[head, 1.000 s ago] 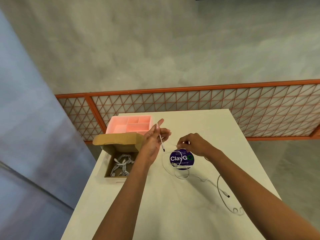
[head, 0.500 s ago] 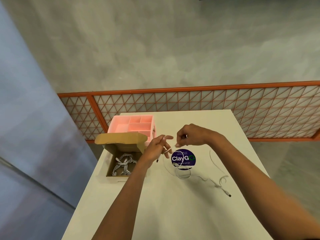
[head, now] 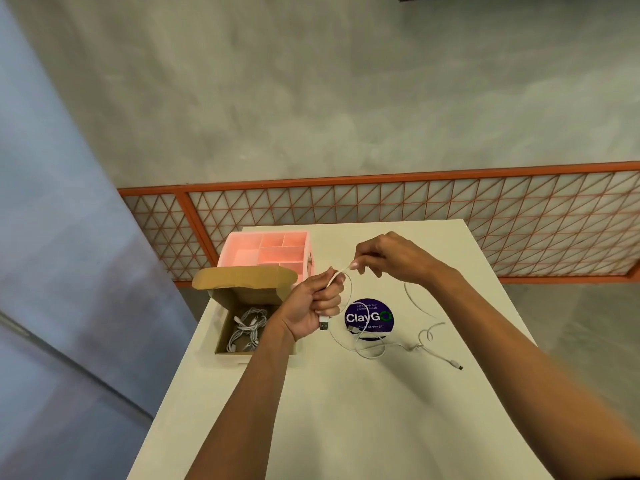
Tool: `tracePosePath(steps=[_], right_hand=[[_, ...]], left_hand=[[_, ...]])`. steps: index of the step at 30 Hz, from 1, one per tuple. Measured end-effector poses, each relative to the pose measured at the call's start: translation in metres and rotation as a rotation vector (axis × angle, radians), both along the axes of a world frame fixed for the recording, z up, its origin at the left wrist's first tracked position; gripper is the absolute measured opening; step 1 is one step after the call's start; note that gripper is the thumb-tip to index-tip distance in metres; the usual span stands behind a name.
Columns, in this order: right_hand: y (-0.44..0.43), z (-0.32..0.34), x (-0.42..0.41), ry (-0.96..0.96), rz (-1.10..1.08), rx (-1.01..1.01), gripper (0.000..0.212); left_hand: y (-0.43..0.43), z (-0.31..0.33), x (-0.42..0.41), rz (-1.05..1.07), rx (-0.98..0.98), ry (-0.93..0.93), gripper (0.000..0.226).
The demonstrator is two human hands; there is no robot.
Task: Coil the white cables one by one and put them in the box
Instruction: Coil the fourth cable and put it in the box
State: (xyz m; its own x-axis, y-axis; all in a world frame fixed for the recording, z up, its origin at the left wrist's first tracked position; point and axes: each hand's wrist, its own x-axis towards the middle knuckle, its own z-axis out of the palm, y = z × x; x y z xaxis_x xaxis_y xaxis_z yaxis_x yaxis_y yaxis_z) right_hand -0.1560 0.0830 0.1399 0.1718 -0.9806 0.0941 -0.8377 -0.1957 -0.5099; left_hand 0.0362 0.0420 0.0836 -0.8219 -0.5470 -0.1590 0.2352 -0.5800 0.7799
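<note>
My left hand (head: 311, 306) at frame centre fisted round a white cable (head: 381, 348), plug half hidden below it, right hand (head: 388, 258) pinching the strand, slack on the table (head: 346, 410), coiled cables dim inside the box (head: 249, 323) centre-left.

Counting two hands, left (head: 313, 308) and right (head: 388, 256), both working over one bench (head: 346, 410). Seeing one cardboard box (head: 242, 306), holding several coiled white cables (head: 246, 329), exact number unclear. Noting one loose white cable (head: 408, 346), one pink organizer tray (head: 266, 252), one round purple sticker (head: 369, 318).
</note>
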Motion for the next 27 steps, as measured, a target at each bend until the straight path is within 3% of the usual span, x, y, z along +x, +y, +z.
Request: tracePosePath(steps=[7,12,18,27], right_hand=[[0.007,0.003,-0.001,-0.482,-0.052,0.046,0.029],[0.009,-0.005,0.000,-0.632,-0.051,-0.024,0.023],[0.004,-0.018,0.010,-0.450,-0.129,-0.092,0.029],[0.001,-0.021,0.015,-0.308,-0.168,-0.077,0.030]], left_hand=[[-0.004,0.004,0.009,-0.090,0.099,0.255,0.017],[-0.006,0.009,0.011,-0.012,0.120,0.298,0.022],[-0.003,0.012,0.009,0.006,0.068,0.249,0.036],[-0.001,0.015,0.013,0.024,0.040,0.289,0.028]])
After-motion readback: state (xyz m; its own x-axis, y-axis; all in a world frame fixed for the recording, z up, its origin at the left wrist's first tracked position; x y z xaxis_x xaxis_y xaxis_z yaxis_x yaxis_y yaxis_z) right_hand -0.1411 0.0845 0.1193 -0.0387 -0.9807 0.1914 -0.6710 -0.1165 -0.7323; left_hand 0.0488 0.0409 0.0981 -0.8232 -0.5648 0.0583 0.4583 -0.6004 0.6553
